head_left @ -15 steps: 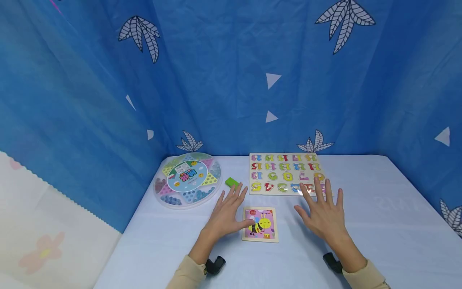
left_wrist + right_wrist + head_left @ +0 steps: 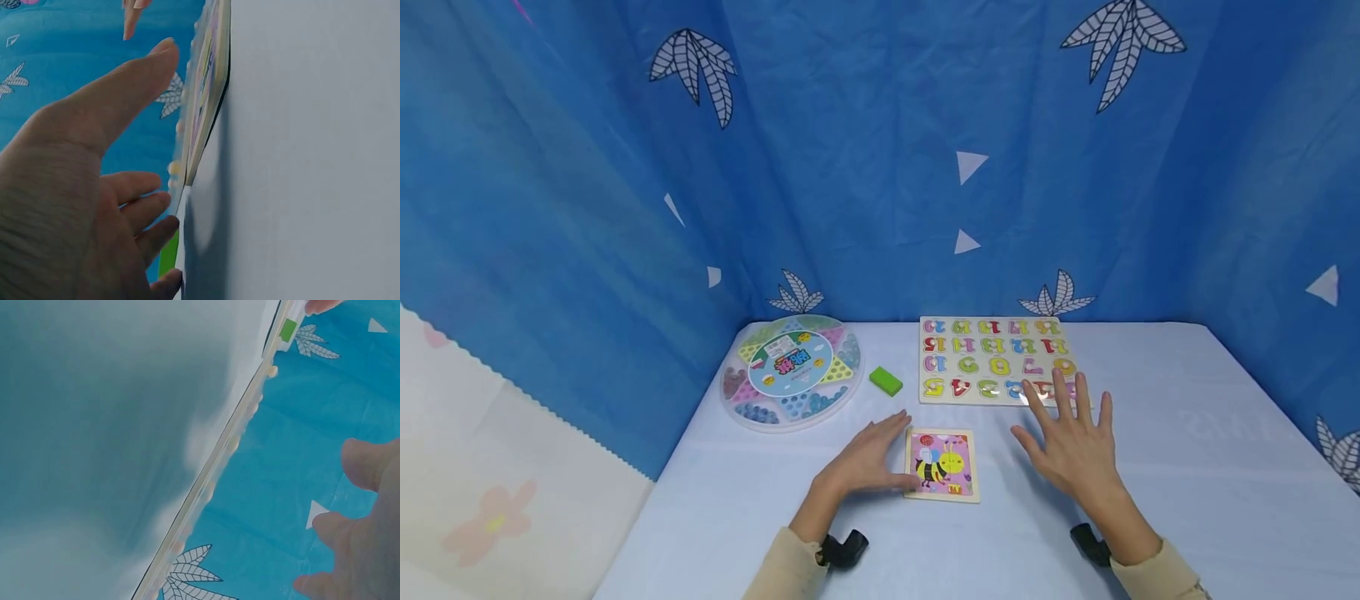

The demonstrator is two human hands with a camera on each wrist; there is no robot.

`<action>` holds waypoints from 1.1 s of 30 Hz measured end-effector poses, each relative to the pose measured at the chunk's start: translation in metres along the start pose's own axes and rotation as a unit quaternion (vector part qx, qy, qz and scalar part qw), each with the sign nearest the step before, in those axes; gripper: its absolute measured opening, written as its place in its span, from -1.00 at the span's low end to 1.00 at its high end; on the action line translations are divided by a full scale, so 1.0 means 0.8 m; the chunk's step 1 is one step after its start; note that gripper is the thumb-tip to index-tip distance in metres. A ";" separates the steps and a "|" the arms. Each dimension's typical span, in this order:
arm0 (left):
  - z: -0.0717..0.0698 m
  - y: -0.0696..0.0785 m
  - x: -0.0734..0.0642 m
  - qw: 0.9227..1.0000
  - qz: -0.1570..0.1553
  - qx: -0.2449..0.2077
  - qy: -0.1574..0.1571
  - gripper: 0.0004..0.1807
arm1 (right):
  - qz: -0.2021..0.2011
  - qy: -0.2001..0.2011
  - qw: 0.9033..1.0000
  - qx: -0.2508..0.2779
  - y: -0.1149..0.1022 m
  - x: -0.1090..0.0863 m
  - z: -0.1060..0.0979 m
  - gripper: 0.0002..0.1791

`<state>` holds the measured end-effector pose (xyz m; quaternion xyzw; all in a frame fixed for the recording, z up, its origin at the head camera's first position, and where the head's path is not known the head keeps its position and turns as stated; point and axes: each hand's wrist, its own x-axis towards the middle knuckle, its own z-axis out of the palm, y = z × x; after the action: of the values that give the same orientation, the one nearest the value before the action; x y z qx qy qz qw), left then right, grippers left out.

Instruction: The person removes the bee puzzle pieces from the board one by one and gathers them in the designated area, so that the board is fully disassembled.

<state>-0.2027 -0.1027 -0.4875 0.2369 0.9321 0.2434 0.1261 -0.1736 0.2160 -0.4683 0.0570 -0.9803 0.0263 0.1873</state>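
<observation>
A small square wooden puzzle [image 2: 942,467] with a bee picture lies flat on the white table. My left hand [image 2: 863,460] is at its left side, fingers extended and thumb spread toward its lower left corner. The left wrist view shows the puzzle [image 2: 211,94] almost edge-on, in front of the thumb and fingers; whether they touch it I cannot tell. Fingers spread and palm down, my right hand [image 2: 1075,446] holds nothing. Its fingertips overlap the lower right corner of a wooden number board [image 2: 955,401] in the head view.
Between the puzzle and the number board lies a green rectangular block [image 2: 886,381]. At the back left sits a round, clear-lidded game box [image 2: 790,364] with coloured beads. A blue curtain [image 2: 887,167] hangs behind the table.
My left hand has drawn back toward me and lower, its fingers closer together, uncovering the green block. The thumb has shifted down along the bee puzzle. My right hand stays put.
</observation>
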 end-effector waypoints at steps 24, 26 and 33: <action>0.009 -0.010 0.003 0.998 0.010 0.044 -0.049 0.15 | 0.011 -0.147 0.972 0.183 -0.029 0.025 -0.024 -0.12; 0.009 -0.010 0.003 0.998 0.012 0.046 -0.050 0.15 | 0.013 -0.158 0.963 0.218 -0.035 0.028 -0.025 -0.14; 0.006 -0.006 0.000 0.997 0.015 0.049 -0.052 0.14 | -0.027 -0.173 0.939 0.297 -0.052 0.039 -0.021 -0.36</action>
<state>-0.2033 -0.1045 -0.4942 0.2688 0.9314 0.1870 0.1588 -0.1915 0.1728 -0.4396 0.1399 -0.9434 0.3007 -0.0103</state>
